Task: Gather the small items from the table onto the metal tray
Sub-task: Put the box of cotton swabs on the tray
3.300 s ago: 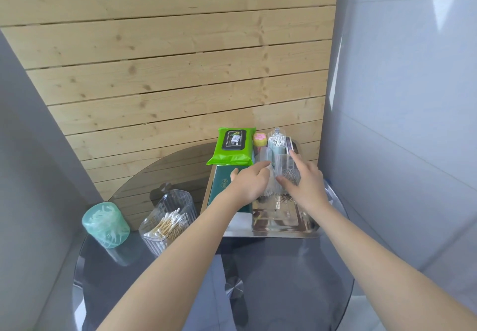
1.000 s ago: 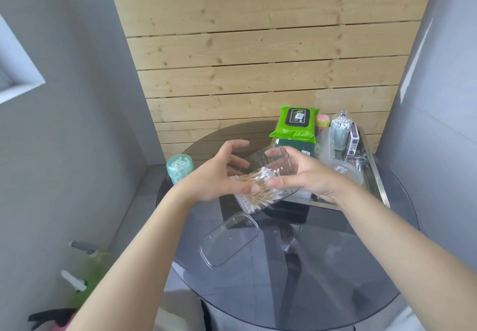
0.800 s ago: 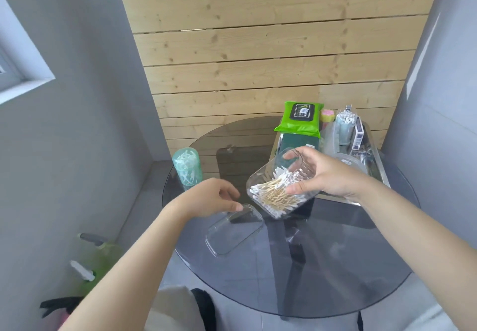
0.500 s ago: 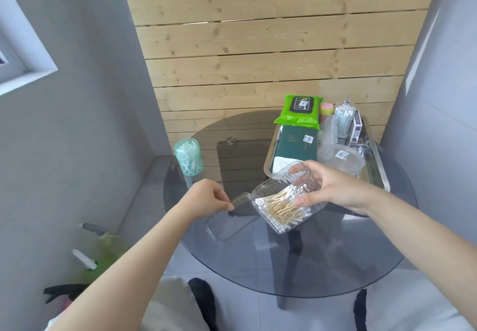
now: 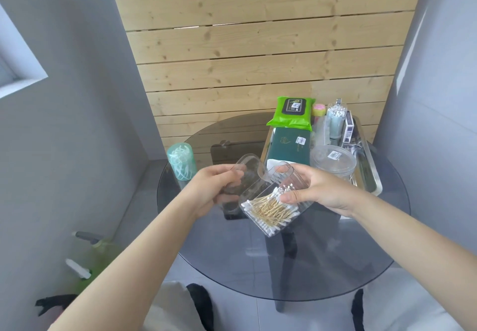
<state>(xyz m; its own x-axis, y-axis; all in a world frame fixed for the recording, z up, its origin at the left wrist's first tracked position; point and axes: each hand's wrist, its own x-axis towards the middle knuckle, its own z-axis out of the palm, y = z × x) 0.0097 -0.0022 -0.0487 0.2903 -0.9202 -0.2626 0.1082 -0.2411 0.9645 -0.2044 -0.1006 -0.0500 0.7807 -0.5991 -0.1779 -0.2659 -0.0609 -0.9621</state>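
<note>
Beyond our right hand (image 5: 321, 191) the rectangular metal tray (image 5: 371, 178) already carried most items. We gripped the clear ribbed cotton-swab box (image 5: 273, 201), our left hand (image 5: 214, 188) holding its clear lid (image 5: 245, 176); beyond that, the teal floss-pick jar (image 5: 180, 161) waited.

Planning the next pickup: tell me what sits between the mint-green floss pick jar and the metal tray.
In the head view, only bare glass table lies between the floss pick jar and the metal tray; the left hand's clear lid is just nearer the camera.

A pale horizontal-plank wooden wall (image 5: 258, 54) stands beyond the grip — smooth grey side walls (image 5: 77, 98) flank it; grey floor tiles (image 5: 232, 312) lie below.
</note>
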